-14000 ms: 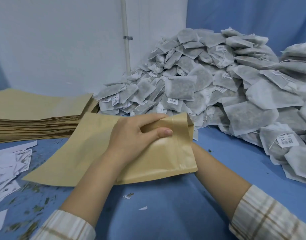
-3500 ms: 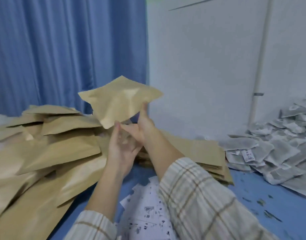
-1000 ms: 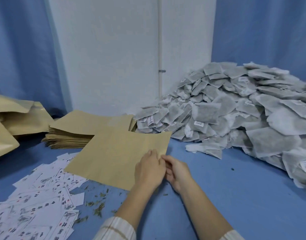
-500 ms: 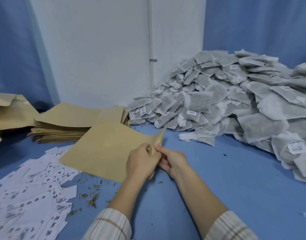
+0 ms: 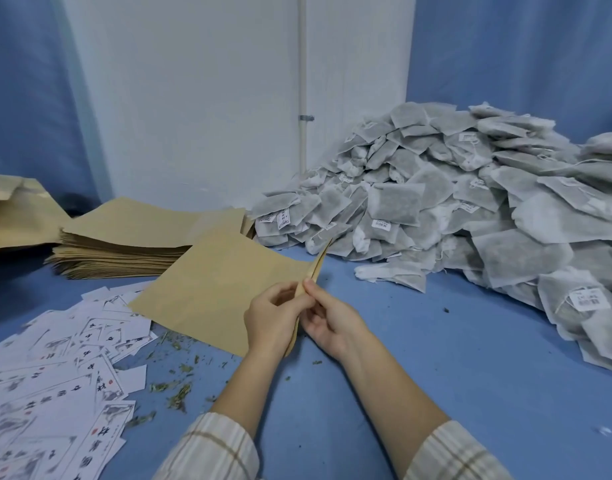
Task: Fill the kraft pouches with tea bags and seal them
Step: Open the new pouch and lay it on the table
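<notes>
My left hand (image 5: 275, 320) and right hand (image 5: 332, 320) each pinch one lip of the flat tan kraft-paper pouch (image 5: 221, 289) lying on the blue table (image 5: 436, 358), prying its mouth apart for the heaped grey tea bags (image 5: 453, 202) nearby.

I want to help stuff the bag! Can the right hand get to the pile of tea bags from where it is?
Probably yes. The right hand would first have to let go of the brown bag it pinches. Only bare blue table lies between it and the tea bags.

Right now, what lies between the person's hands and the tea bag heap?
In the head view, bare blue table with a few herb crumbs.
</notes>
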